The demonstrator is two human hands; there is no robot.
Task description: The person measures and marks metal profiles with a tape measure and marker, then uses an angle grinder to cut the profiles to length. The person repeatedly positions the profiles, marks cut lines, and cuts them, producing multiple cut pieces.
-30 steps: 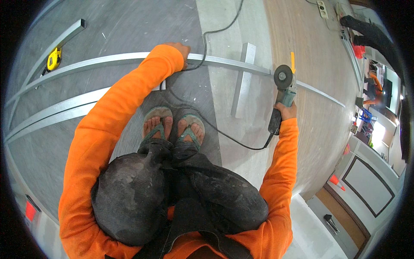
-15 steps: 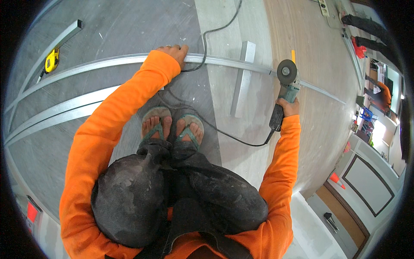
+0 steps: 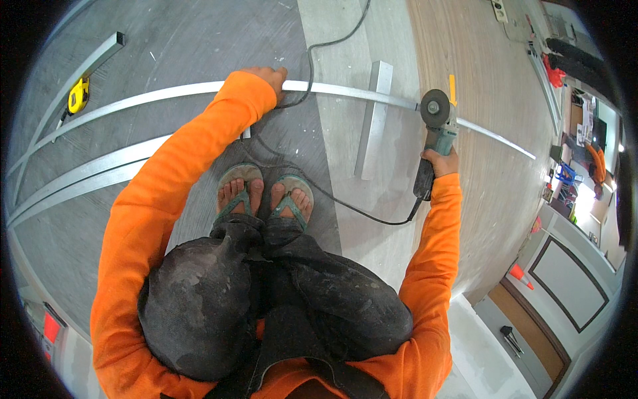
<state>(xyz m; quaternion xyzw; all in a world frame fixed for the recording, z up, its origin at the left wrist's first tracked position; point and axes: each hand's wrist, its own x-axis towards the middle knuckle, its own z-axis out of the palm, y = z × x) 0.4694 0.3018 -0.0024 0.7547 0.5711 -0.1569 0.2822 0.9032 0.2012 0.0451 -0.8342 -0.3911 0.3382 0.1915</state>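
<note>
My left hand is closed on a long thin silver metal bar lying across the floor, with a black cable beside my fingers. My right hand grips a grey-green and black angle grinder. Its dark disc is at the bar, right of a short metal channel lying crosswise under it; whether the disc touches the bar I cannot tell. A narrow yellow piece sticks up beside the disc. My feet, in sandals, are below the bar.
A yellow tape measure and more metal channels lie at the left. The grinder's cable loops over the floor. A power strip, another person's dark legs, a person in orange and an orange cone are at the right.
The grinder has risen slightly and, since half a second ago, shifted a little left. My left hand stays on the bar. The other people at the right have shifted.
</note>
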